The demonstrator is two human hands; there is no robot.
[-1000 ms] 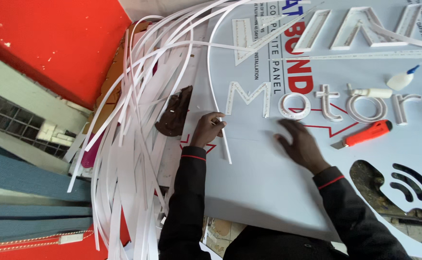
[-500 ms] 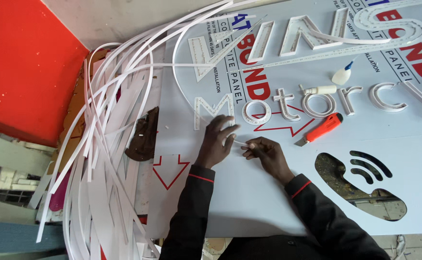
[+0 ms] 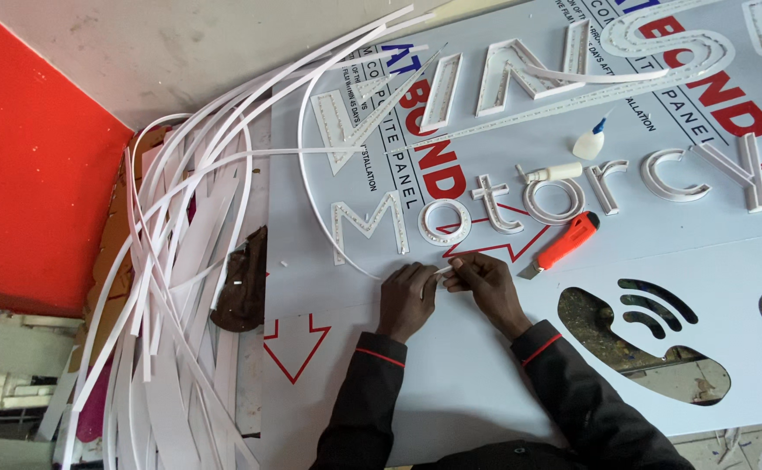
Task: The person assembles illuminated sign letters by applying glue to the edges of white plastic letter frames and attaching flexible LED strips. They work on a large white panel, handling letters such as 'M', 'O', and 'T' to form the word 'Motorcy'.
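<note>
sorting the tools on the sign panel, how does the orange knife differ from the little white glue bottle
The orange knife is long, flat and bright orange, with its blade tip toward the hands; the white glue bottle is short, rounded and white with a blue nozzle. The knife lies close to the right hand; the bottle sits farther up, past the raised letters. Both lie loose on the white sign panel, untouched.

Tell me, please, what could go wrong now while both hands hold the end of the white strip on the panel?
1. The orange utility knife lies close beside the right hand; the hand might brush it.
2. The long white strip curves away from the left hand into the loose strip pile; it may snag there.
3. The glue bottle lies on its side and could leak onto the panel.
</note>
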